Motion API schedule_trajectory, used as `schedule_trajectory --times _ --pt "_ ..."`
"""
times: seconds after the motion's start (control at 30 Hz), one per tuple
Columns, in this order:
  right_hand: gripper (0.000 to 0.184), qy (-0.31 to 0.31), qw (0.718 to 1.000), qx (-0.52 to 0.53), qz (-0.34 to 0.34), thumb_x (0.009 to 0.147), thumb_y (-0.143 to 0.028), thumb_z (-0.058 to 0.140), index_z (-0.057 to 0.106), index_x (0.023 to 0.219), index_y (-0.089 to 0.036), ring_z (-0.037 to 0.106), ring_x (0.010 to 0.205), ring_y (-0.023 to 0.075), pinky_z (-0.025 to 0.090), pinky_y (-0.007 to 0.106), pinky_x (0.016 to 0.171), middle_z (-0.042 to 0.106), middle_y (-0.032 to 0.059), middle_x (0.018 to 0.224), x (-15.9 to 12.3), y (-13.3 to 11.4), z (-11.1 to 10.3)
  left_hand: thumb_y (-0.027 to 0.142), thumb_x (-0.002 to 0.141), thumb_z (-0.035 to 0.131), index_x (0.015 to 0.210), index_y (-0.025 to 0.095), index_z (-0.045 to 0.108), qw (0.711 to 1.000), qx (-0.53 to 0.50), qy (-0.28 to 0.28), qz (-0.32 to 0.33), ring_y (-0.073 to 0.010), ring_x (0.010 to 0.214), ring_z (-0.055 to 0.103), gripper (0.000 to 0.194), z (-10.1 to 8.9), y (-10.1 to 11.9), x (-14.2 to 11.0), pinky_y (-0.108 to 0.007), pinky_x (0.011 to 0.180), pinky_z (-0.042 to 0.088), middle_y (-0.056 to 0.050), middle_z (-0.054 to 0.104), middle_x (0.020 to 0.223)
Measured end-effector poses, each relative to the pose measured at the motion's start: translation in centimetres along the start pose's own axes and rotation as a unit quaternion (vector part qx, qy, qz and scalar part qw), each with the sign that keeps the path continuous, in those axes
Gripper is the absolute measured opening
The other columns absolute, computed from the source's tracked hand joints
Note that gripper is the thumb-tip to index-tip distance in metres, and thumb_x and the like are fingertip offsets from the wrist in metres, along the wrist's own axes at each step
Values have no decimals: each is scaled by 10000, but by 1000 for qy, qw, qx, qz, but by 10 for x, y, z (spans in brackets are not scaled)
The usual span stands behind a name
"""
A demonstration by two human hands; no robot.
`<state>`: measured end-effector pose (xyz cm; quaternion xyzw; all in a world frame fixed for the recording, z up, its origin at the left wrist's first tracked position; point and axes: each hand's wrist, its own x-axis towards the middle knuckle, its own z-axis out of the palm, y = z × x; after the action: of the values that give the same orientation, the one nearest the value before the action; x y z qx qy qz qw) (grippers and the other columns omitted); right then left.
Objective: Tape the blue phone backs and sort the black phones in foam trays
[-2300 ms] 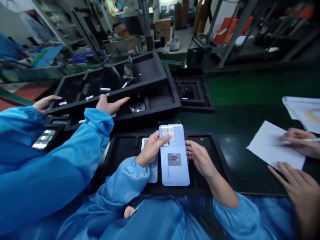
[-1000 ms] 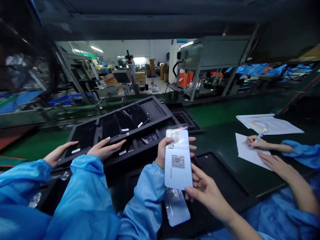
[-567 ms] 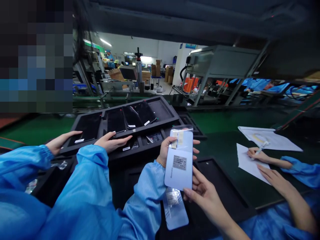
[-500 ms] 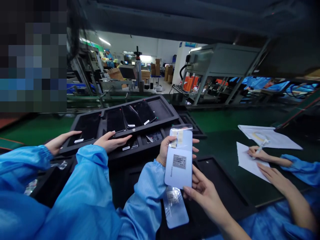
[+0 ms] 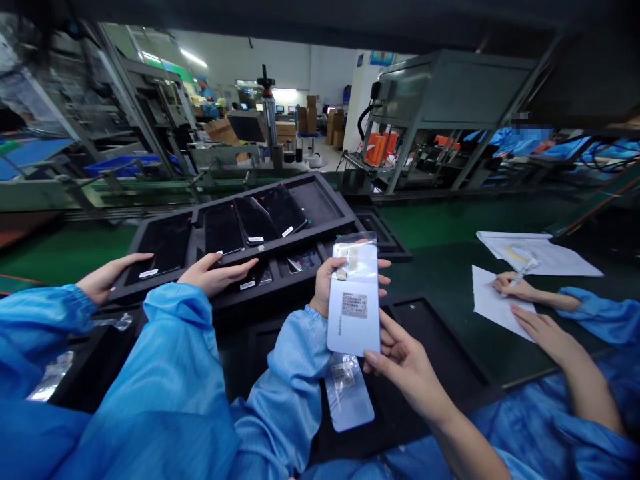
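A light-blue smartphone is held up in the middle of the view, its back towards me. It bears a grey printed label and a clear film that sticks out past its top edge. My left hand grips it from the left, thumb near the camera area and fingertips showing past the right edge. With thumb and fingers, my right hand pinches its lower right corner. Below it, a second light-blue phone, in clear film, lies on a black tray.
A co-worker's two hands touch a tilted black tray of dark-screened phones at the left. On the right, another person's hand holds a pen on white paper. A green belt runs behind.
The view has shifted slightly, so most things sit higher in the picture. Both my hands keep their hold on the phone. The co-worker's hands stay at the tilted tray.
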<state>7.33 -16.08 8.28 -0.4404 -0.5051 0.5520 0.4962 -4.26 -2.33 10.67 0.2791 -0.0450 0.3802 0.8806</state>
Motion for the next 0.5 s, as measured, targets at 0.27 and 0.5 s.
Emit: schedule_trajectory --times 0.27,0.5 --pt "838 -3 1000 -10 -5 860 -331 656 121 1481 -155 579 738 124 508 238 651 583 105 1051 -1 5 1 357 815 387 1394 115 315 1000 -9 -15 -4 -307 924 625 632 -1 0 -1 -419 772 516 -230 557 1192" --pt "386 193 908 -285 -238 876 -271 593 521 1247 -198 555 1021 236 440 406 930 567 95 1124 -4 -3 -19 345 802 394 1378 96 343 1000 -3 -8 1 -319 914 629 630 0 0 1 -432 765 515 -234 566 1179"
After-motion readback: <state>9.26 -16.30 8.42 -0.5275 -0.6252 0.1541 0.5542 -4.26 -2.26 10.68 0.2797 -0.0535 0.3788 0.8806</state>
